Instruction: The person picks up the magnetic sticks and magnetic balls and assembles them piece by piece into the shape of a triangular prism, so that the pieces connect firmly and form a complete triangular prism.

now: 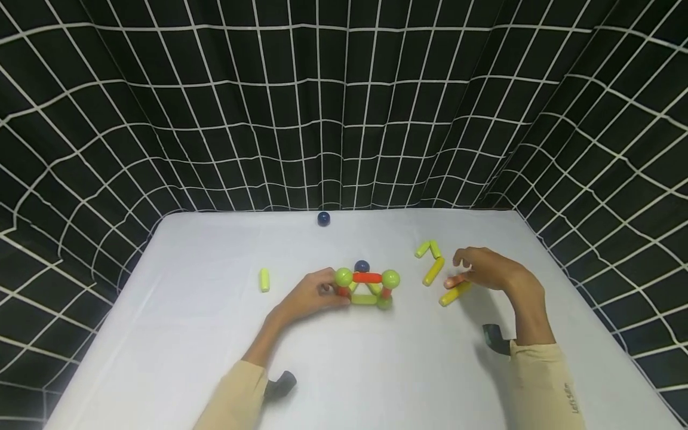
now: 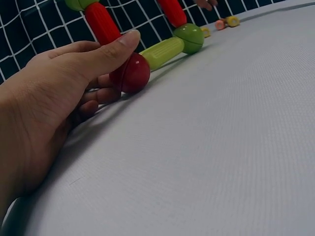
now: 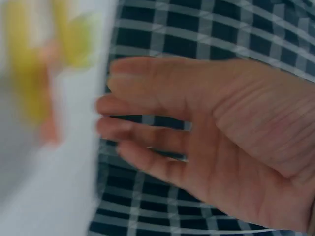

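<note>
At the middle of the table my left hand [image 1: 314,291] grips the near left corner of a frame built of balls and sticks. Its thumb lies on a red ball [image 2: 135,73], while the other fingers are behind it. The frame has two green balls on top, joined by a red stick [image 1: 368,278], with red uprights, a lower green stick [image 1: 364,299] and a blue ball [image 1: 362,266] at the back. My right hand [image 1: 486,269] hovers with loosely bent fingers and nothing between them. Near its fingertips lies a yellow stick [image 1: 451,295]; an orange piece [image 3: 50,93] is blurred beside it.
Another yellow stick [image 1: 433,272] and two short green sticks [image 1: 423,249] lie beyond the right hand. A lone green stick [image 1: 264,280] is at the left. A dark blue ball [image 1: 323,218] sits by the back edge of the white table [image 1: 376,370]. Black gridded curtains [image 1: 333,107] surround it.
</note>
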The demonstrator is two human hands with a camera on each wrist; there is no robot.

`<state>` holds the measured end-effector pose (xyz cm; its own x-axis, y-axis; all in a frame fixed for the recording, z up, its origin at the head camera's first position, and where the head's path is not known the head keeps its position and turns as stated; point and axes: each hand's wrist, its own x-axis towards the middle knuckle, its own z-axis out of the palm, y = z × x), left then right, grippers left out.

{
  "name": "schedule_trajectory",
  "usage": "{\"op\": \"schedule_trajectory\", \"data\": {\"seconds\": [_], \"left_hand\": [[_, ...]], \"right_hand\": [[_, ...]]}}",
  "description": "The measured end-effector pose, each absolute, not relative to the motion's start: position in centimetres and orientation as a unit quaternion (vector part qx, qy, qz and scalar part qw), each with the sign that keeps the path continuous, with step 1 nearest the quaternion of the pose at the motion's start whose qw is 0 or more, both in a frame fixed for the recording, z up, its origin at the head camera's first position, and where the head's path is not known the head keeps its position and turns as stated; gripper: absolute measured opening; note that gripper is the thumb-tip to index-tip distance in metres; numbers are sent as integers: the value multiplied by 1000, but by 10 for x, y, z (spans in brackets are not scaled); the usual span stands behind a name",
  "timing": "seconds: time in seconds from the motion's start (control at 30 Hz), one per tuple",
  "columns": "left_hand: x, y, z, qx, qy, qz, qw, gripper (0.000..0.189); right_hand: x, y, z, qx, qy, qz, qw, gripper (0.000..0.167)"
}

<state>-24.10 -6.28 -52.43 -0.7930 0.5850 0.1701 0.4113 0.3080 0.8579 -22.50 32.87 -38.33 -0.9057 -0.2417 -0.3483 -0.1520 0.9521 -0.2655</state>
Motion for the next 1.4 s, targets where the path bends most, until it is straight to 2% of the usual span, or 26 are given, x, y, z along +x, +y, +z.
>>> {"op": "schedule_trajectory", "data": {"seconds": [0.13, 0.33, 0.53, 0.67, 0.77, 0.83, 1.0, 1.13, 1.3, 1.4], "left_hand": [[-241, -63, -523, 311, 806, 496, 83, 20], [-241, -63, -524, 318, 807, 491, 75, 20], [-242, -67, -526, 325, 804, 494, 67, 20], [-243, -66, -528, 332, 796, 501, 68, 21], [-242, -65, -527, 333, 791, 508, 76, 21], [-242, -65, -526, 330, 791, 509, 76, 21], [-243, -65, -526, 325, 794, 508, 70, 20], [-244, -65, -529, 328, 794, 508, 64, 21], [-245, -65, -531, 340, 787, 513, 51, 21], [-244, -66, -529, 343, 786, 513, 53, 20]], "right_hand": [[-234, 361, -411, -84, 971, -89, 204, 29], [-239, 380, -434, -69, 974, -69, 202, 13], [-238, 379, -433, -61, 977, -69, 194, 19], [-230, 373, -428, -71, 986, -71, 137, 20], [-212, 356, -416, -91, 985, -126, 71, 25], [-199, 337, -405, -125, 976, -171, 47, 25], [-167, 276, -386, -221, 948, -215, 77, 23], [-156, 226, -395, -266, 940, -189, 98, 23], [-156, 180, -414, -272, 952, -137, 31, 6], [-155, 163, -419, -232, 965, -125, 5, 10]]}}
